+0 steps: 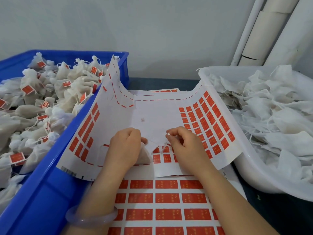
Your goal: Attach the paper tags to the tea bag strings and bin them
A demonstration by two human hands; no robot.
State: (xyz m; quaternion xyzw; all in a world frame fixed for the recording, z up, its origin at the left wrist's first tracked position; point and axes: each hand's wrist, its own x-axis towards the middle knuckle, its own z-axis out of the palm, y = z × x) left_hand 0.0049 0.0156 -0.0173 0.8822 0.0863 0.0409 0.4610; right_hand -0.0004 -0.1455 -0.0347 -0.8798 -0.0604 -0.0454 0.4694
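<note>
I see the left hand (125, 146) gripping a white mesh tea bag (144, 157). The right hand (184, 145) pinches its thin white string (155, 142).

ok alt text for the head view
Left hand holds a tea bag while right hand pinches a small white piece over a partly used sheet of red tags. Tagged bags fill the blue bin left, untagged bags the white tub right.
</note>
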